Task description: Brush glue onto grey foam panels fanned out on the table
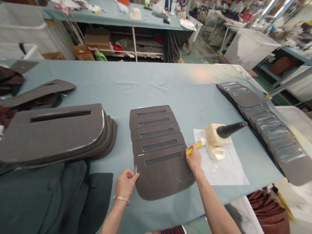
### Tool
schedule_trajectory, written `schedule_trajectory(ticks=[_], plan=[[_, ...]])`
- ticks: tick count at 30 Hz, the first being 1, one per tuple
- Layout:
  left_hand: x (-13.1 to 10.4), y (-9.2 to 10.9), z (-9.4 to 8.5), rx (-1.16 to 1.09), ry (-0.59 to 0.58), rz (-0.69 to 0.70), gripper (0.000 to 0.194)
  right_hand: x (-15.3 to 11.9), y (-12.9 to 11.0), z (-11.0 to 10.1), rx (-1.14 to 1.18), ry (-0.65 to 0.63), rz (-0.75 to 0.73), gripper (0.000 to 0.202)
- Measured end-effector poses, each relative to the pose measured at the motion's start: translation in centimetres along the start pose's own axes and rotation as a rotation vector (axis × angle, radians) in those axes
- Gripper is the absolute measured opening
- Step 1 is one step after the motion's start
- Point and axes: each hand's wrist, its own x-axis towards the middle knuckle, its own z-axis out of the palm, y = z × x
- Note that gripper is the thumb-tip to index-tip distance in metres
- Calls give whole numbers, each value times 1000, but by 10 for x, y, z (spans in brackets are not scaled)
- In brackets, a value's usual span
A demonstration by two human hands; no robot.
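Observation:
Several dark grey-brown panels with slots [164,181] lie overlapped in a row before me. My left hand [126,184] is at the front panel's left edge, thumb and fingers pinched together; whether the edge is between them I cannot make out. In my right hand [194,159] is a small brush with a yellow handle [189,151], held over the row's right edge. Its pale bristles point toward a cream-coloured glue container [211,134] with a black cone [231,129] on top. Under the container lies a white sheet [231,171].
To the left stands a thick stack of similar slotted panels [58,134], beside dark green fabric pieces [28,197]. Another overlapped row of panels [277,133] runs along the table's right side. Behind this blue-green table [175,86] is a second worktable [105,8].

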Motion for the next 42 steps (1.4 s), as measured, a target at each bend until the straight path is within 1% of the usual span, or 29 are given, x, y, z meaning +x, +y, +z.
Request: schedule_trajectory(ticks=[5, 10, 17, 21, 28, 35, 42], plan=[[1, 0, -2, 58, -27, -9, 33, 0, 0, -1, -46, 3, -12, 15], [3, -2, -2, 132, -60, -25, 35, 0, -1, -2, -60, -11, 11, 15], [3, -1, -3, 185, -60, -7, 35, 1, -1, -4, -40, -29, 48, 16], [2, -1, -3, 175, -52, 6, 35, 2, -2, -4, -45, -32, 52, 16], [1, 2, -2, 64, -34, 3, 29, 0, -5, -4, -81, -30, 47, 16], [0, 4, -3, 54, -5, -12, 23, 1, -6, 0, -133, -30, 27, 17], [-2, 6, -4, 64, -11, -16, 21, -2, -12, -1, -209, -8, -31, 18]])
